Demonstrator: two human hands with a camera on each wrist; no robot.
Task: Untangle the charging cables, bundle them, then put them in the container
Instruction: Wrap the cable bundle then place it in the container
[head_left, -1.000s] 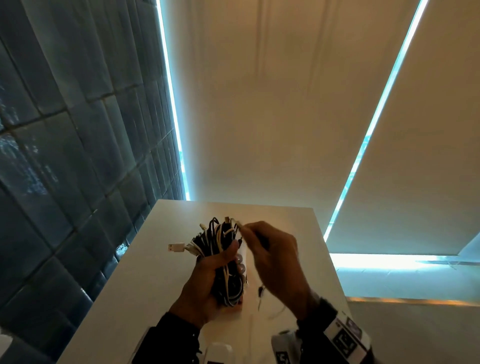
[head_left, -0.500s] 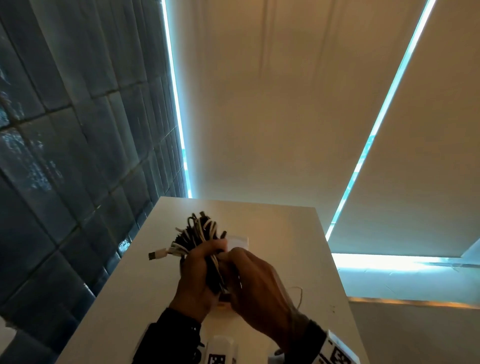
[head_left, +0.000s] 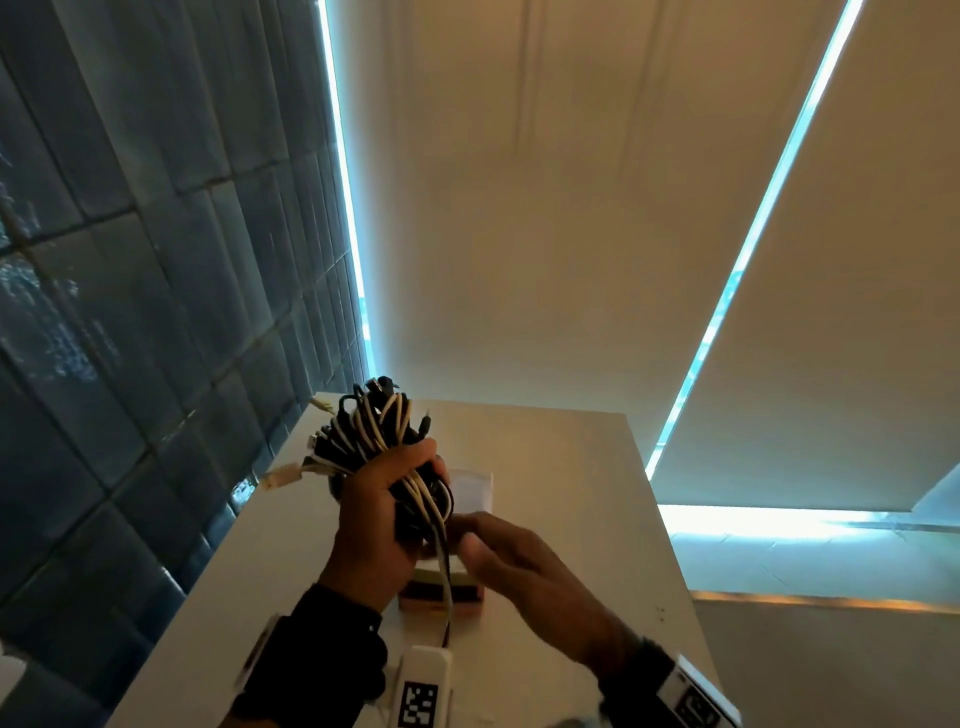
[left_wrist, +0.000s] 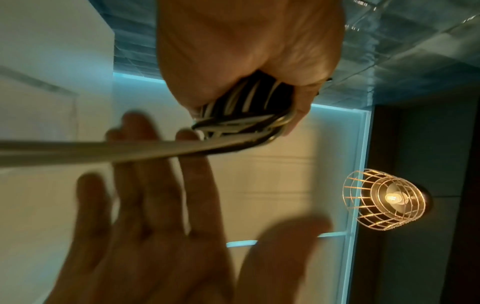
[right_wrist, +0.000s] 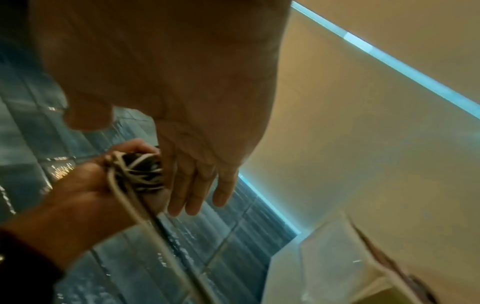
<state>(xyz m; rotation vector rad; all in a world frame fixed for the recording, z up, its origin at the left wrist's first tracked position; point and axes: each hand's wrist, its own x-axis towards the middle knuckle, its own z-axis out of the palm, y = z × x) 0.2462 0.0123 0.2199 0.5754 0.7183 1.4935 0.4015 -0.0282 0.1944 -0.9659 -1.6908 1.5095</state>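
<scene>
The bundle of black and white charging cables (head_left: 382, 441) is being held above the white tabletop (head_left: 561, 493), with the left hand (head_left: 376, 525) wrapping its fingers and thumb around the bundle's middle so the looped ends are fanning out above the fist. One white cable end (head_left: 444, 577) is trailing down from the bundle toward the person. Just beside the bundle, the right hand (head_left: 511, 558) is hovering with fingers straight and spread, holding nothing. Beneath the bundle, a clear container (head_left: 470, 491) is sitting on the tabletop. Beyond the bundle, a blue tiled wall (head_left: 130, 312) and pale roller blinds (head_left: 545, 208) are showing.
</scene>
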